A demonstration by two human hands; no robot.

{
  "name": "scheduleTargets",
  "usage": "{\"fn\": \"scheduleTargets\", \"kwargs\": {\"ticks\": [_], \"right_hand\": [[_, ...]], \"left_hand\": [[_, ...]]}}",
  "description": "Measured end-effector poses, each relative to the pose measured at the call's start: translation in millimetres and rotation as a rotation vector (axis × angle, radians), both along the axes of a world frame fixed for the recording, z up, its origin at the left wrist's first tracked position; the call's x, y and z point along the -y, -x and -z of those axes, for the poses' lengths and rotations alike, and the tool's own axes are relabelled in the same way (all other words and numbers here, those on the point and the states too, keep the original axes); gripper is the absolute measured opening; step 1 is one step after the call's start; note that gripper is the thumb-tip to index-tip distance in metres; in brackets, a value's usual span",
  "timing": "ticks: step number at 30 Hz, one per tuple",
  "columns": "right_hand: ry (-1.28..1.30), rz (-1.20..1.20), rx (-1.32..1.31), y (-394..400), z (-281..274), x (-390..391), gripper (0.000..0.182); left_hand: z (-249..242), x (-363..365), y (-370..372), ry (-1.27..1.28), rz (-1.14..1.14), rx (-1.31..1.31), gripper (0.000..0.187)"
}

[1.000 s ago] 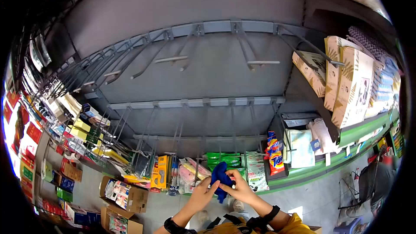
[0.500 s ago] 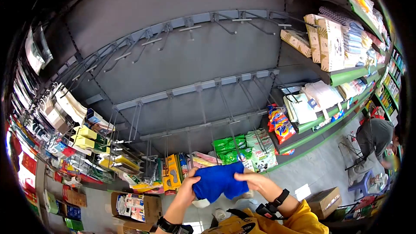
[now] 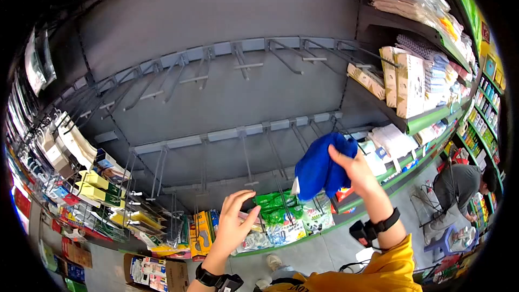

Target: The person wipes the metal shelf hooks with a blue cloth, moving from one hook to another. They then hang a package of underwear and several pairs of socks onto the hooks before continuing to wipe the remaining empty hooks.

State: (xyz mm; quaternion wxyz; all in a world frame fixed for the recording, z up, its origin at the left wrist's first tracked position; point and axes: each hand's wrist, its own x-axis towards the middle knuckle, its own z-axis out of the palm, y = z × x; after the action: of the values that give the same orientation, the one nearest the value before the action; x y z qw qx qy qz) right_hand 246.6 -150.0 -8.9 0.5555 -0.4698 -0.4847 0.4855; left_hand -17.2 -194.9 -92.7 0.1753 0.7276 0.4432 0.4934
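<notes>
A bright blue piece of cloth (image 3: 319, 170), shaped a bit like folded short trousers, hangs raised in front of the rack's lower bar. A white edge or tag shows at its left side. My right hand (image 3: 356, 169) grips it from the right with the thumb across the front; the other fingers are hidden behind the fabric. Lower and to the left, my left hand (image 3: 236, 223) holds nothing, its fingers apart and slightly curled. It is nearest the green packets (image 3: 280, 209) at the bottom of the rack.
Metal hooks (image 3: 286, 57) jut from the grey back panel (image 3: 238, 97) in rows. Folded textiles and boxes (image 3: 411, 85) fill the right shelves. Yellow packs (image 3: 93, 185) hang at left. An open carton (image 3: 174, 277) stands on the floor. A person (image 3: 459, 186) sits at far right.
My left hand has let go of the blue cloth. My right hand has carried it up and to the right, towards the rack. The view has shifted slightly.
</notes>
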Motion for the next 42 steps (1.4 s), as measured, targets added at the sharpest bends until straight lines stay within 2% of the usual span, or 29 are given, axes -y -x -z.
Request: {"fn": "scheduleTargets", "kwargs": {"ticks": [1,3,4,6,7,9,13,15,17,19,21,23,25,29,31,33,35,37,39,40,42], "right_hand": [[-0.047,-0.002,0.059,-4.0,-6.7,-18.4,0.023],[-0.333,-0.010,0.344,-10.6,-11.2,-62.1,0.025],[-0.344,-0.012,0.341,-10.6,-16.6,-80.2,0.025],[-0.292,-0.025,0.695,-5.8,-26.6,-111.2,0.031],[-0.302,-0.031,0.703,-1.5,-26.1,-124.3,0.031],[-0.357,0.019,0.963,8.4,-29.9,-152.6,0.036],[-0.412,-0.028,0.973,28.4,-28.5,-181.9,0.043],[-0.416,-0.082,1.004,45.4,-28.6,-192.5,0.038],[-0.794,-0.022,1.165,56.9,4.8,-225.2,0.034],[-0.778,-0.135,1.435,75.5,8.9,-228.2,0.032],[-0.957,-0.168,1.545,81.2,50.6,-255.8,0.025],[-0.846,-0.266,1.619,87.0,66.8,-261.1,0.021],[-0.813,-0.312,1.625,86.6,87.7,-280.6,0.021],[-0.845,-0.371,1.430,75.5,118.2,-309.3,0.016],[-0.768,-0.464,1.445,77.3,105.0,-302.0,0.015],[-0.822,-0.475,1.414,70.0,105.4,-301.4,0.017],[-0.761,-0.523,1.389,64.1,100.2,-296.4,0.018],[-0.716,-0.559,1.484,55.1,92.8,-291.4,0.019],[-0.456,-0.477,1.523,47.9,87.9,-290.5,0.022],[-0.342,-0.399,1.399,45.9,86.8,-290.3,0.022],[-0.434,-0.378,1.440,39.3,74.4,-286.2,0.020]], "left_hand": [[-2.3,-7.5,-2.9,-0.010,-0.011,-0.005,0.030],[-3.7,-25.1,-10.6,-0.102,-0.071,-0.207,0.033],[-1.7,-35.6,-17.5,-0.197,-0.079,-0.325,0.037],[0.0,-50.2,-40.6,-0.261,-0.023,-0.518,0.045],[4.1,-56.7,-51.9,-0.294,0.012,-0.599,0.047],[10.3,-69.8,-69.4,-0.349,0.013,-0.697,0.048],[26.8,-89.3,-75.3,-0.323,-0.039,-0.752,0.042],[37.9,-94.9,-74.9,-0.348,-0.041,-0.753,0.039],[47.0,-100.4,-75.5,-0.373,-0.023,-0.733,0.038],[47.3,-102.1,-75.3,-0.404,-0.020,-0.740,0.035],[50.5,-103.9,-72.9,-0.405,-0.005,-0.716,0.035],[47.7,-105.7,-71.8,-0.416,-0.007,-0.732,0.034],[46.3,-109.0,-74.0,-0.419,-0.011,-0.746,0.034],[33.7,-110.2,-78.9,-0.412,-0.011,-0.683,0.034],[31.3,-110.3,-78.2,-0.416,-0.017,-0.632,0.034],[42.6,-108.8,-78.2,-0.400,-0.010,-0.637,0.034],[51.9,-107.6,-77.9,-0.442,-0.019,-0.732,0.036],[53.1,-107.1,-77.8,-0.442,-0.013,-0.745,0.037],[54.0,-107.8,-79.4,-0.451,0.001,-0.756,0.038],[55.2,-107.2,-80.6,-0.455,0.007,-0.773,0.038],[55.8,-109.1,-82.3,-0.468,0.009,-0.793,0.037]]}}
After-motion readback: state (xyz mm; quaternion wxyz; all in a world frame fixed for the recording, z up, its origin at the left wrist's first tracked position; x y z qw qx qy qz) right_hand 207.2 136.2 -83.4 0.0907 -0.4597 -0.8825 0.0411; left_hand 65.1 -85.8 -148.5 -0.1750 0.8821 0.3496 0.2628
